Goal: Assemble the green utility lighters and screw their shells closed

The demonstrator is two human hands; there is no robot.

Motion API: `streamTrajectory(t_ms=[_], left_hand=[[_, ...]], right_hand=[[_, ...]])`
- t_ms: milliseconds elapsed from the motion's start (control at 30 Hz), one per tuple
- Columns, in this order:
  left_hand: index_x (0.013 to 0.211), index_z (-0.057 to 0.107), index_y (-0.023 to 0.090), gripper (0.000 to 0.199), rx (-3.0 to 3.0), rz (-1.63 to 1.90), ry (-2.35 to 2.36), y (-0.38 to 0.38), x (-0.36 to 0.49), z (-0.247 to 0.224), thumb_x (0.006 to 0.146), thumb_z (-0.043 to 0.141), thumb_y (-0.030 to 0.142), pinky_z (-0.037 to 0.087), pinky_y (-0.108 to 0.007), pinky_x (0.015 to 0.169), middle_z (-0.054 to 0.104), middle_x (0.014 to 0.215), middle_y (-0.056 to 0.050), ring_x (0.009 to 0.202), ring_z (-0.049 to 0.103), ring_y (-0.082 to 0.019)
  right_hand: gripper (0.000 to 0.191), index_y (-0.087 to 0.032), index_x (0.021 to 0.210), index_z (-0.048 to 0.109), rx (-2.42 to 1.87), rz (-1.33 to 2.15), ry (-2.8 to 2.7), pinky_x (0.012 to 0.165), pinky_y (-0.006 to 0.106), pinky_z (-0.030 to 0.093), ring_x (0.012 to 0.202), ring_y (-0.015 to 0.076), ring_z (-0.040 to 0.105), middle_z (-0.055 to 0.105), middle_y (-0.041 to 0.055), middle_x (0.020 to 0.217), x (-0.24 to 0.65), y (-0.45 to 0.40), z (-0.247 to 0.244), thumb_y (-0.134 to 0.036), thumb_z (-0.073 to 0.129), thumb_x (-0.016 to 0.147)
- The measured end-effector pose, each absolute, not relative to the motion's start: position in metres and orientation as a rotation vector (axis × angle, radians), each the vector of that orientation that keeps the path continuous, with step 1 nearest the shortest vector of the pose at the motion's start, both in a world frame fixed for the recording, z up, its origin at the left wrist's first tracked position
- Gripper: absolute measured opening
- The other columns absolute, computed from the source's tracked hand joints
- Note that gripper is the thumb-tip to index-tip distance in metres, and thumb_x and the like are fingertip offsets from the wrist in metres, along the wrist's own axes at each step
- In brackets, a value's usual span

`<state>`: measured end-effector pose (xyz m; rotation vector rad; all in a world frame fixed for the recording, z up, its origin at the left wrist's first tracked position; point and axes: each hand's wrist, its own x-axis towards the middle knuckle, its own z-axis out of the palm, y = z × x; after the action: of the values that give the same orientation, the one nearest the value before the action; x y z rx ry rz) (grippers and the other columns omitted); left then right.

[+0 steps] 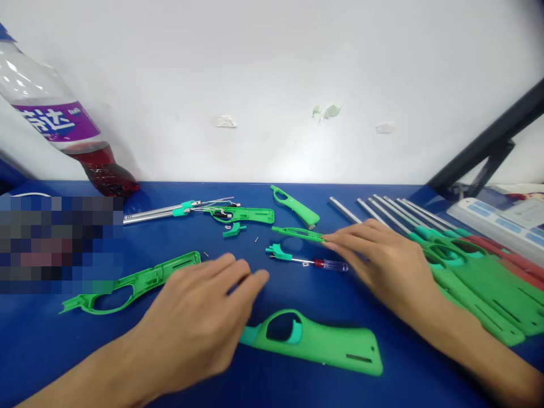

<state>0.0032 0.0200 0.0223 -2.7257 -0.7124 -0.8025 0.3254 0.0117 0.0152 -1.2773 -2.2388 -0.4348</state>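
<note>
My right hand (pixel 382 255) pinches the near end of a thin green plastic casing half (pixel 300 233) at the table's middle. My left hand (pixel 204 311) hangs over the table with its fingers bent; whether anything is between them is hidden. Beyond its wrist lies an open green casing half (pixel 147 277). In front of me rests a green lighter body (pixel 323 343) with a teal trigger, its left end behind my left hand. A screwdriver (pixel 329 264) with a red and clear handle lies beside a teal piece (pixel 281 253), below my right fingertips.
Metal tubes with wires (pixel 161 213) and another casing half (pixel 255 215) lie at the back left, near a teal trigger (pixel 233 229). A green shell (pixel 297 208) sits behind. Several lighters (pixel 488 277) line the right, by a power strip (pixel 488 218). A bottle (pixel 72 122) stands back left.
</note>
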Motion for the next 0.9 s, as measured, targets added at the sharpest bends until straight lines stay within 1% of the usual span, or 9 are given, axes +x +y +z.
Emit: streamTrajectory(t_ms=[67, 133, 233, 333, 433, 533, 667, 767, 900], left_hand=[[0.122, 0.074, 0.013, 0.028, -2.682, -0.787, -0.826, 0.031, -0.003, 0.022, 0.111, 0.048, 0.010, 0.061, -0.044, 0.073, 0.079, 0.095, -0.008, 0.085, 0.073, -0.029], [0.120, 0.075, 0.011, 0.027, -2.676, -0.759, -0.905, 0.042, -0.007, 0.020, 0.111, 0.050, 0.011, 0.060, -0.046, 0.075, 0.078, 0.097, -0.010, 0.088, 0.070, -0.031], [0.115, 0.078, 0.014, 0.027, -2.720, -0.709, -0.991, 0.051, -0.011, 0.015, 0.114, 0.051, 0.018, 0.060, -0.048, 0.080, 0.077, 0.100, -0.010, 0.090, 0.067, -0.030], [0.109, 0.079, 0.018, 0.031, -2.771, -0.665, -1.051, 0.054, -0.013, 0.010, 0.117, 0.050, 0.027, 0.059, -0.047, 0.084, 0.077, 0.101, -0.008, 0.091, 0.068, -0.029], [0.109, 0.079, 0.020, 0.035, -2.790, -0.642, -1.095, 0.053, -0.013, 0.007, 0.119, 0.047, 0.031, 0.058, -0.044, 0.084, 0.078, 0.101, -0.007, 0.092, 0.070, -0.028], [0.107, 0.079, 0.021, 0.039, -2.791, -0.629, -1.125, 0.051, -0.015, 0.005, 0.119, 0.044, 0.031, 0.058, -0.043, 0.082, 0.078, 0.100, -0.006, 0.091, 0.072, -0.027], [0.102, 0.078, 0.022, 0.042, -2.805, -0.594, -1.148, 0.048, -0.016, 0.006, 0.119, 0.040, 0.029, 0.058, -0.042, 0.080, 0.078, 0.098, -0.005, 0.086, 0.072, -0.026], [0.100, 0.076, 0.021, 0.039, -2.821, -0.549, -1.159, 0.046, -0.015, 0.009, 0.117, 0.041, 0.023, 0.058, -0.041, 0.083, 0.077, 0.096, -0.005, 0.086, 0.072, -0.025], [0.098, 0.072, 0.021, 0.033, -2.846, -0.494, -1.155, 0.043, -0.012, 0.013, 0.115, 0.043, 0.017, 0.057, -0.040, 0.083, 0.074, 0.095, -0.004, 0.085, 0.070, -0.025]], right_hand=[[0.012, -0.022, 0.107, 0.083, -1.320, -0.445, -2.248, 0.057, 0.038, 0.052, 0.085, 0.0278, 0.075, 0.086, 0.0047, 0.103, 0.328, 0.014, 0.012, -0.023, 0.071, 0.108], [0.014, -0.023, 0.108, 0.084, -1.350, -0.450, -2.245, 0.054, 0.037, 0.050, 0.087, 0.0296, 0.076, 0.085, 0.0059, 0.105, 0.328, 0.014, 0.012, -0.023, 0.070, 0.109], [0.017, -0.023, 0.118, 0.082, -1.352, -0.406, -2.240, 0.063, 0.040, 0.059, 0.093, 0.0301, 0.079, 0.083, 0.0077, 0.112, 0.325, 0.012, 0.016, -0.025, 0.067, 0.110], [0.017, -0.027, 0.119, 0.079, -1.302, -0.260, -2.326, 0.076, 0.040, 0.065, 0.098, 0.0253, 0.080, 0.080, 0.0043, 0.113, 0.320, 0.007, 0.021, -0.034, 0.065, 0.112], [0.018, -0.029, 0.114, 0.078, -1.265, -0.142, -2.423, 0.074, 0.039, 0.066, 0.096, 0.0243, 0.079, 0.078, 0.0026, 0.109, 0.317, 0.004, 0.021, -0.039, 0.063, 0.113], [0.019, -0.027, 0.111, 0.076, -1.268, -0.104, -2.449, 0.072, 0.040, 0.065, 0.095, 0.0252, 0.079, 0.078, 0.0035, 0.107, 0.316, 0.006, 0.016, -0.036, 0.059, 0.115], [0.021, -0.027, 0.110, 0.075, -1.256, -0.085, -2.449, 0.079, 0.042, 0.064, 0.095, 0.0254, 0.077, 0.079, 0.0032, 0.106, 0.315, 0.008, 0.014, -0.036, 0.058, 0.116], [0.019, -0.026, 0.109, 0.075, -1.247, -0.084, -2.424, 0.079, 0.041, 0.062, 0.092, 0.0252, 0.074, 0.081, 0.0031, 0.105, 0.315, 0.007, 0.018, -0.038, 0.060, 0.115], [0.014, -0.025, 0.113, 0.074, -1.218, -0.086, -2.380, 0.077, 0.039, 0.062, 0.090, 0.0246, 0.074, 0.083, 0.0035, 0.102, 0.315, 0.005, 0.022, -0.033, 0.062, 0.114]])
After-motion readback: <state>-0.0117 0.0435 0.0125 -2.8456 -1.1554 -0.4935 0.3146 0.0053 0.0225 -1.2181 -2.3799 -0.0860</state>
